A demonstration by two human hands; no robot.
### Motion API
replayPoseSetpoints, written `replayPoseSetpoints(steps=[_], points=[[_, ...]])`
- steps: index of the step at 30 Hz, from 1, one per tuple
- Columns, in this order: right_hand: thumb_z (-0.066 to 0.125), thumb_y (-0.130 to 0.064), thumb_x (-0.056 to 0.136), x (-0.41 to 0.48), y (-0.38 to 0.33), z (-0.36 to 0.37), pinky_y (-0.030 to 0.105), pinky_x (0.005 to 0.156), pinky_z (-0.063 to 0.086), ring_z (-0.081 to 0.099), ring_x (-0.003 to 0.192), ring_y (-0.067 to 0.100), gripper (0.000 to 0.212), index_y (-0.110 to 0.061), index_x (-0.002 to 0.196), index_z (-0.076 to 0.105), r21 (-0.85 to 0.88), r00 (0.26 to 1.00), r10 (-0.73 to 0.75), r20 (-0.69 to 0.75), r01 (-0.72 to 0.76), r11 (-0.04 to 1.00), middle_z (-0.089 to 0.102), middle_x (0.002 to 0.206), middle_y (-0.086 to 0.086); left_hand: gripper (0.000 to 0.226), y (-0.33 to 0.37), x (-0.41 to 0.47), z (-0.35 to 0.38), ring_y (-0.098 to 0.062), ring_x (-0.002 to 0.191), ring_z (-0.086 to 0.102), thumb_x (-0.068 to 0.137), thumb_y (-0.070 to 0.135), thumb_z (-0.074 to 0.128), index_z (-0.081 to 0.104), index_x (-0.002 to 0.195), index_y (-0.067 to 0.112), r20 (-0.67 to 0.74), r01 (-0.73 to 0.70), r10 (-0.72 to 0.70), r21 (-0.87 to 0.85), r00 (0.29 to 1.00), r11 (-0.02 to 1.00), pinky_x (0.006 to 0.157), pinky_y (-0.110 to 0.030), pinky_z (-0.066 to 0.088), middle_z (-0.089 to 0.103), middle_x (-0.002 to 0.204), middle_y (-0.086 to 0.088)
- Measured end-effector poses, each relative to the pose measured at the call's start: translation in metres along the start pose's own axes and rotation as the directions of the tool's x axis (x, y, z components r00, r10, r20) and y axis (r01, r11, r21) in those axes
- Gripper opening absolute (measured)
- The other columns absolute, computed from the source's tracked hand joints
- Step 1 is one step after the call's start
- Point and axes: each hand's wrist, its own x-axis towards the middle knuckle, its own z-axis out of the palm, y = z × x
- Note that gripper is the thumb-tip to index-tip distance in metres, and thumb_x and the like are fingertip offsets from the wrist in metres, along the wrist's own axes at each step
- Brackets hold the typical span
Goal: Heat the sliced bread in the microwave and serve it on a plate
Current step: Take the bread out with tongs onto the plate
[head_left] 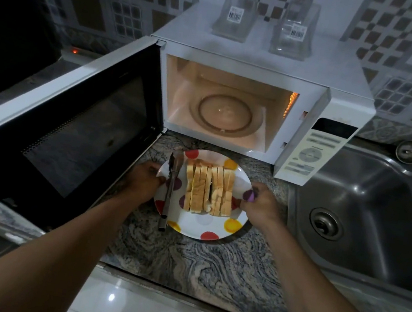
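A white plate with coloured dots (pixel 205 226) sits on the granite counter in front of the microwave (pixel 261 65). Several bread slices (pixel 209 189) stand in a row on it, with metal tongs (pixel 169 190) lying along their left side. My left hand (pixel 146 177) grips the plate's left rim. My right hand (pixel 259 204) grips the right rim. The microwave door (pixel 70 125) is swung wide open to the left, the cavity is lit, and the glass turntable (pixel 226 113) inside carries nothing.
A steel sink (pixel 367 214) lies to the right of the plate. Two clear glass containers (pixel 265 20) stand upside down on top of the microwave. The counter's front edge (pixel 192 292) is just below the plate, with tiled floor beneath.
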Motion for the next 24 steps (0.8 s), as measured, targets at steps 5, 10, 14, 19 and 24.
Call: replayPoseSetpoints(steps=[5,10,14,19,24], points=[[0.072,0.001,0.081,-0.004,0.004,-0.004,0.038,0.084,0.055,0.064,0.100,0.023,0.044,-0.024,0.114,0.055,0.128,1.000,-0.001,-0.001,0.001,0.992,0.067,0.106,0.000,0.015,0.000,-0.002,0.005,-0.033,0.097,0.066,0.086,-0.001,0.068,0.067,0.100,0.005,0.005,0.035,-0.035,-0.257,0.999,0.966,0.086,-0.039,0.054,0.070,0.104,-0.017],[0.071,0.007,0.081,-0.009,0.003,-0.007,0.042,0.088,0.056,0.065,0.100,0.022,0.054,-0.025,0.121,0.055,0.242,0.999,-0.031,0.005,0.029,0.970,0.068,0.111,0.001,0.015,0.014,-0.011,-0.002,-0.037,0.103,0.065,0.092,-0.001,0.062,0.065,0.096,0.012,0.060,0.060,-0.039,-0.394,0.997,0.917,0.093,-0.049,0.053,0.069,0.111,-0.020],[0.071,0.013,0.081,-0.017,-0.003,-0.015,0.023,0.075,0.054,0.066,0.094,0.016,0.060,-0.022,0.129,0.056,0.379,0.999,-0.041,0.035,0.024,0.925,0.069,0.112,0.005,0.025,0.025,-0.019,-0.013,-0.033,0.100,0.068,0.092,-0.001,0.062,0.068,0.093,0.024,0.155,0.091,-0.023,-0.451,0.988,0.888,0.092,-0.047,0.055,0.072,0.105,-0.012],[0.076,0.007,0.081,-0.029,-0.008,-0.026,0.016,0.069,0.051,0.068,0.093,0.010,0.072,-0.029,0.139,0.051,0.416,0.995,-0.054,0.081,0.016,0.909,0.072,0.104,-0.003,0.040,0.028,-0.020,-0.026,-0.029,0.104,0.068,0.088,0.002,0.065,0.069,0.115,0.030,0.229,0.117,0.001,-0.500,0.974,0.858,0.095,-0.051,0.054,0.071,0.117,-0.006],[0.080,0.006,0.077,-0.045,-0.015,-0.034,0.040,0.089,0.058,0.071,0.100,0.018,0.069,-0.037,0.127,0.060,0.431,0.991,-0.073,0.110,0.019,0.902,0.076,0.106,-0.002,0.042,0.042,-0.031,-0.042,-0.026,0.097,0.071,0.093,-0.001,0.057,0.066,0.120,0.030,0.301,0.166,0.000,-0.525,0.954,0.834,0.076,-0.041,0.059,0.073,0.110,-0.005]])
